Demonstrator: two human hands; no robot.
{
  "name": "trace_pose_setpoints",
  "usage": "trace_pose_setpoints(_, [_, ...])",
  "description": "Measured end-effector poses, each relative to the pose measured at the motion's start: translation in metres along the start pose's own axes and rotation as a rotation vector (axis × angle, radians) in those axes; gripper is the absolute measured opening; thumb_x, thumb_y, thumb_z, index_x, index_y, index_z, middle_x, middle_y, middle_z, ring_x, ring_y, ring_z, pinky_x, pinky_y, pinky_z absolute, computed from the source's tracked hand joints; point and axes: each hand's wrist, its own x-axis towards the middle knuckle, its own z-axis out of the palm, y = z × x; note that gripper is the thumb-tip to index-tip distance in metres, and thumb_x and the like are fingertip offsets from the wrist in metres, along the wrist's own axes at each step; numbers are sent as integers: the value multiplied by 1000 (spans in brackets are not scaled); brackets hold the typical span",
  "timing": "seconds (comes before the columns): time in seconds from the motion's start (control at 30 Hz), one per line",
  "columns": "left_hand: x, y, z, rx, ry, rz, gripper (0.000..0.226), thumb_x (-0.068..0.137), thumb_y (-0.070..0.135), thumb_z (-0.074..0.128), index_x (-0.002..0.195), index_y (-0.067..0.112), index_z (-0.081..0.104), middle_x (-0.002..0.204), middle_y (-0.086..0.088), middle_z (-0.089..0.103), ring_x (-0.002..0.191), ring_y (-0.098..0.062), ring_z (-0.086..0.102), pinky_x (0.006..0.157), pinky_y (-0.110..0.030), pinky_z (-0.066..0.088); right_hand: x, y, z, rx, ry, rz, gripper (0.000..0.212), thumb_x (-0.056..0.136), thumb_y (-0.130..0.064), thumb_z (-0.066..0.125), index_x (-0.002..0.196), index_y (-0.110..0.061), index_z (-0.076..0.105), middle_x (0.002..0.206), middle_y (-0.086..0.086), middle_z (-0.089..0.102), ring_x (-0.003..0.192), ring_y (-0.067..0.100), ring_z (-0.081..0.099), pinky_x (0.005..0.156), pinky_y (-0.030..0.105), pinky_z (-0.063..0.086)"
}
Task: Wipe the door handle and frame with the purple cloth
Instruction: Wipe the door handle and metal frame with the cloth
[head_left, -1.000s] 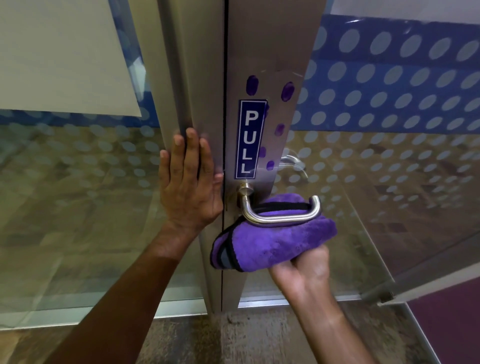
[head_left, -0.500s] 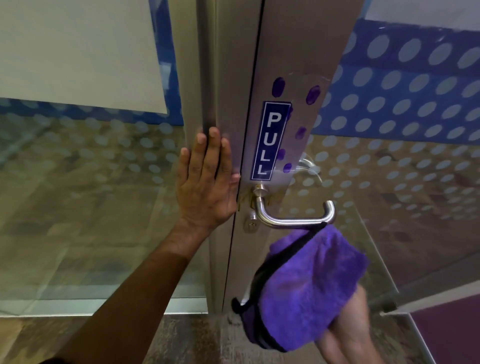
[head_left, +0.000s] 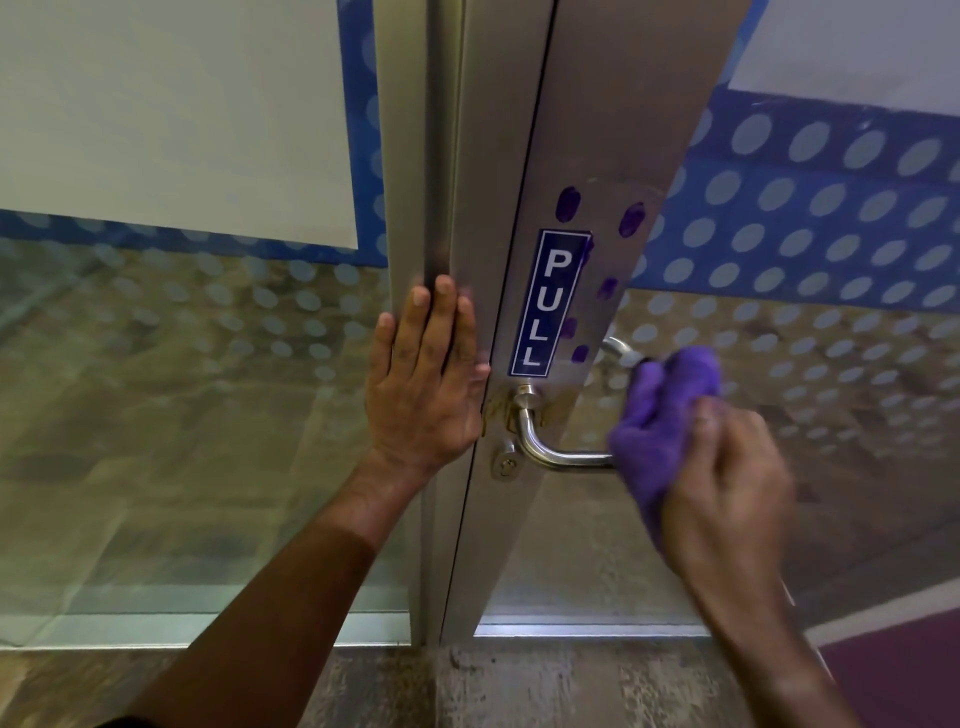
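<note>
A silver lever door handle (head_left: 550, 451) juts from the brushed-metal door frame (head_left: 587, 156), just below a blue PULL sign (head_left: 548, 304). My right hand (head_left: 727, 483) grips the purple cloth (head_left: 660, 410) and wraps it over the outer end of the handle, hiding that end. A second handle (head_left: 618, 349) on the far side of the glass shows just above the cloth. My left hand (head_left: 426, 379) presses flat, fingers straight, against the metal frame to the left of the handle.
Glass panels with a blue dotted film band (head_left: 831, 223) flank the frame on both sides. A keyhole (head_left: 505, 464) sits under the handle's base. Worn stone floor (head_left: 519, 686) lies below, with dark red flooring (head_left: 904, 670) at the lower right.
My right hand dropped the cloth below the handle, then swung it up and over the handle's outer end. The view shifted so the frame sits further right. My left hand stayed pressed on the frame.
</note>
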Motion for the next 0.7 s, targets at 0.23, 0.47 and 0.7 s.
trace_pose_setpoints(0.23, [0,0,-1,-12,-5,8,65,104,33,25,156,11,-8,165,-2,-19,153,-18,-14,125,-38,-7,-17,-8,35,-289,24,-197,34,97,-45,46,109,-17,61,93,0,64,82,20,52,76,35,25])
trace_pose_setpoints(0.47, [-1,-1,0,-12,2,7,65,103,32,26,156,11,-6,165,-3,-18,153,-18,-12,125,-38,-6,-31,7,26,-457,-230,-395,75,80,-80,47,126,-23,58,126,1,60,109,22,55,86,46,30])
trace_pose_setpoints(0.7, [-1,-2,0,-27,-1,11,63,105,32,25,156,12,-5,166,-2,-17,154,-18,-11,125,-37,-5,-29,8,21,-254,-64,-499,49,79,-31,73,125,-19,64,121,3,64,106,19,59,84,41,29])
